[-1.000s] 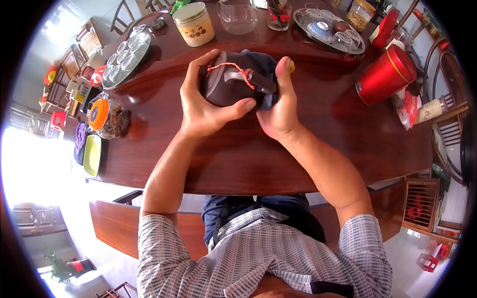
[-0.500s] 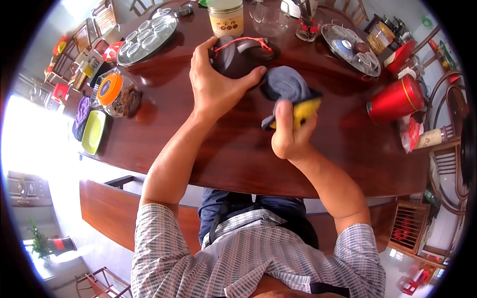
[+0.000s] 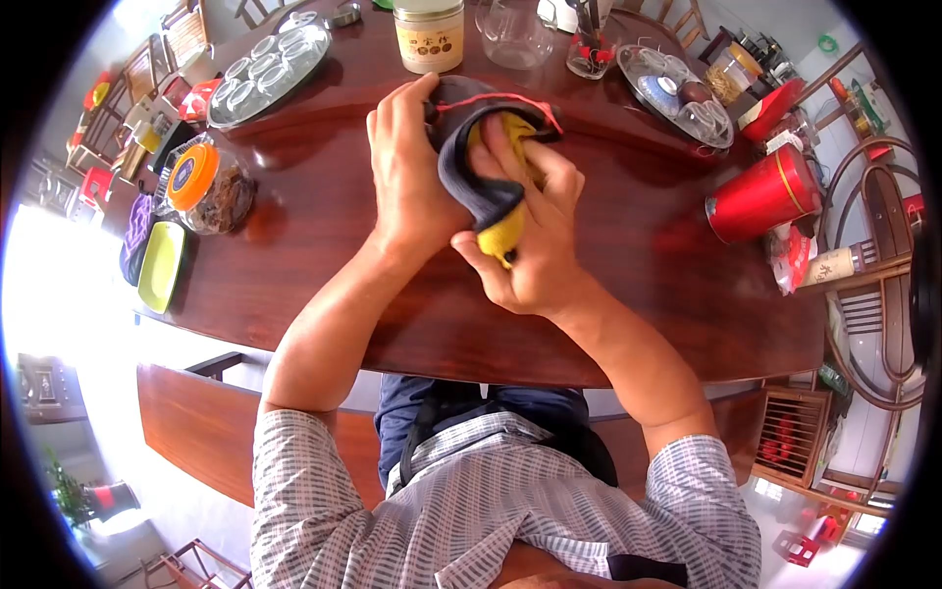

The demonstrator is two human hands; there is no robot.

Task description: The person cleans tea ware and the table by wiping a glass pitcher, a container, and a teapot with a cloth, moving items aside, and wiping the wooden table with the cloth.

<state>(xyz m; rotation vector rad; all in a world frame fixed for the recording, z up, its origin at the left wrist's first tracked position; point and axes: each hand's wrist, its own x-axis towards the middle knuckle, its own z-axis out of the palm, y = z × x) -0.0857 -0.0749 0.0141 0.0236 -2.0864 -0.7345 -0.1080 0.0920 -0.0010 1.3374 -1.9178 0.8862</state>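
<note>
Between my hands is a dark brown teapot (image 3: 461,93) with a red cord, held up over the table. My left hand (image 3: 407,172) is wrapped round its left side. In my right hand (image 3: 545,231) is a cloth (image 3: 461,172), grey-blue on one face and yellow on the other. The cloth is pressed against the near side of the teapot and covers much of it. My right fingers lie in the yellow folds, with the thumb apart on the left.
A labelled tin (image 3: 429,39) and a glass pitcher (image 3: 515,34) stand beyond the teapot. Trays of cups (image 3: 285,93) and tea things (image 3: 721,137) lie left and right. An orange-lidded jar (image 3: 221,191), green dish (image 3: 160,265) and red canister (image 3: 765,196) flank the hands.
My right hand has brought the cloth up and left onto the teapot; before, the cloth was apart from it to the right. My left hand keeps its hold on the teapot.
</note>
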